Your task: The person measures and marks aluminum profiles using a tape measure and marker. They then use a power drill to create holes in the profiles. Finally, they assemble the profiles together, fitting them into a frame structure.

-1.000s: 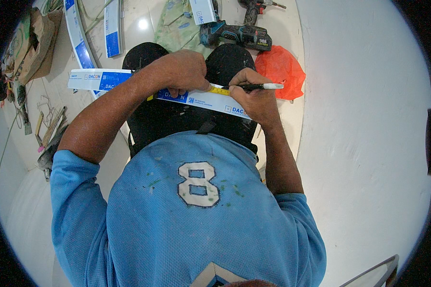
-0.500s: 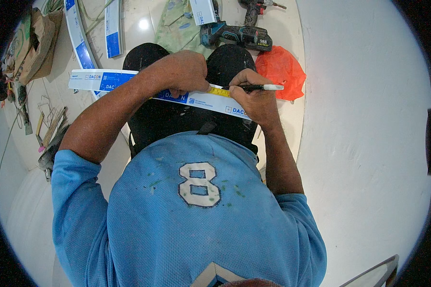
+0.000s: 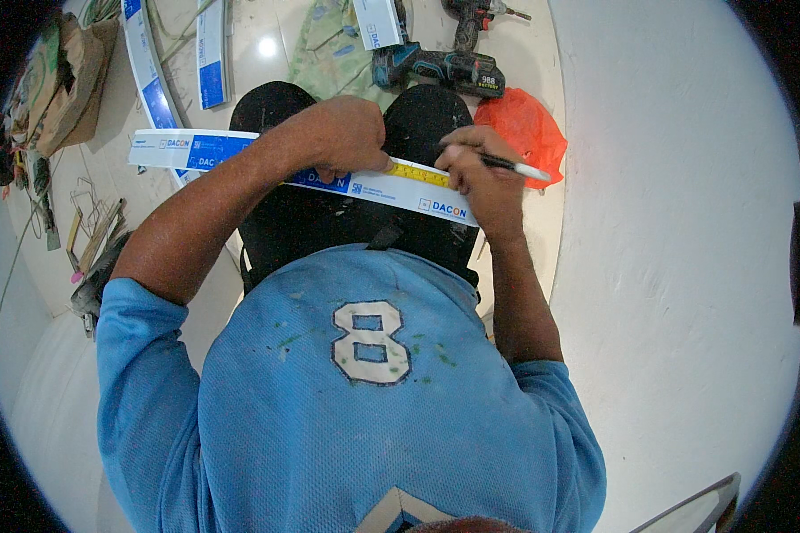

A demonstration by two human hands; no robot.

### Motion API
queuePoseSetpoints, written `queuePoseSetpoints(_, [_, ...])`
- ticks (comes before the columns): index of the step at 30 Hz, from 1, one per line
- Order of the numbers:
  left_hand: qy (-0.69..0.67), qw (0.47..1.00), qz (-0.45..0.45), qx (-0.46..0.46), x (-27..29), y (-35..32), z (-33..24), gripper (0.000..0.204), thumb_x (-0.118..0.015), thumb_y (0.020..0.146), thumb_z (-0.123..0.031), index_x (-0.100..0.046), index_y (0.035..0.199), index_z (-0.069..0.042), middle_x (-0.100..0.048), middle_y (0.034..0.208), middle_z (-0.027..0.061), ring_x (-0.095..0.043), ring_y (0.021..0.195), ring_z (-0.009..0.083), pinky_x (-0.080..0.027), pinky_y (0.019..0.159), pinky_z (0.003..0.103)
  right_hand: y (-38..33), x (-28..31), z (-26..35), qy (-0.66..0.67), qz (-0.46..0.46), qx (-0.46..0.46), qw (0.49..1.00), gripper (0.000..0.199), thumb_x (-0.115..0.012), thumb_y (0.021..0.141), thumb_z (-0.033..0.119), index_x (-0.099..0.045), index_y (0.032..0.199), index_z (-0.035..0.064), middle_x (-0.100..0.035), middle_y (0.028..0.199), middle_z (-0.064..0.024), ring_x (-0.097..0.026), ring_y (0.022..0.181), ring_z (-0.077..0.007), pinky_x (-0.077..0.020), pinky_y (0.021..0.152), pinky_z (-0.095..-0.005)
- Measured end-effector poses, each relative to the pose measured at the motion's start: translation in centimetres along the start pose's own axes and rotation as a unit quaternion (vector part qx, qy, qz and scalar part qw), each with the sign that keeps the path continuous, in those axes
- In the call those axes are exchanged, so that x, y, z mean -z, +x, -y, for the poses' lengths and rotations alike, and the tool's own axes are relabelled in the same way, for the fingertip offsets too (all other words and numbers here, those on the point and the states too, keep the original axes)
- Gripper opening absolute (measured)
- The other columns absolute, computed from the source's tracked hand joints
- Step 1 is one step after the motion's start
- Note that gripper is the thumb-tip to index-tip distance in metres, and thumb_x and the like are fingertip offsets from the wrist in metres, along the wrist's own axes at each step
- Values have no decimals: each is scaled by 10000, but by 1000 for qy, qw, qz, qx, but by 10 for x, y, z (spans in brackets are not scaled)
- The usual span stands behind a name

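Note:
Across my black-trousered thighs lies a long flat strip (image 3: pixel 391 193), white with blue printed film. A yellow tape measure blade (image 3: pixel 420 174) runs along its far edge. My left hand (image 3: pixel 354 138) is closed over the blade and the strip near the middle, its fingertips partly hidden. At the strip's right end my right hand (image 3: pixel 487 182) is closed around a black marker pen (image 3: pixel 529 170) with a white end that points right. The right fingers are at the right end of the visible blade; whether they pinch it I cannot tell.
Beyond my knees lie a cordless drill (image 3: pixel 440 67), another power tool (image 3: pixel 467 22) and a green cloth (image 3: pixel 333 67). A red plastic bag (image 3: pixel 538 133) sits by my right knee. More strips (image 3: pixel 211 58) lie far left, near a brown sack (image 3: pixel 76 84). A white wall (image 3: pixel 676 222) rises on the right.
My right hand has shifted slightly right along the strip, and the marker has swung so its white end points further right and down. More of the yellow blade shows. My left hand stays in place.

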State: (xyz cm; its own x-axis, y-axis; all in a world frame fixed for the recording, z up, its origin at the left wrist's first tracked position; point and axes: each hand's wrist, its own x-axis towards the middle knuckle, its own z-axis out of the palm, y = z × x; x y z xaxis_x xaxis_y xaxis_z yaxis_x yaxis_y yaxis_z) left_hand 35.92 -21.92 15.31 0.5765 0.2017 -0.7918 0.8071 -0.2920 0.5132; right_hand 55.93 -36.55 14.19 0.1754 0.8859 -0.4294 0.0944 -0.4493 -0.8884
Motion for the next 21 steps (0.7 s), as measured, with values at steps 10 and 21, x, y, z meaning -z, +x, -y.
queuePoseSetpoints(10, [-155,984,34,-77,4,-7,26,476,-667,1019,-430,-747,881,19,-662,630,55,-654,526,134,-569,517,291,-26,29,4,-189,-156,259,934,312,-797,891,155,-713,1147,-2,-735,1081,-166,-711,1000,-272,-558,897,-383])
queuePoseSetpoints(21, [-401,909,-91,-76,-22,-11,30,342,-597,1077,-383,-655,1146,-53,-641,881,39,-634,705,141,-568,621,307,-64,-75,27,-154,71,221,960,376,-802,921,271,-671,1133,-12,-706,987,-211,-711,877,-330,-567,796,-416])
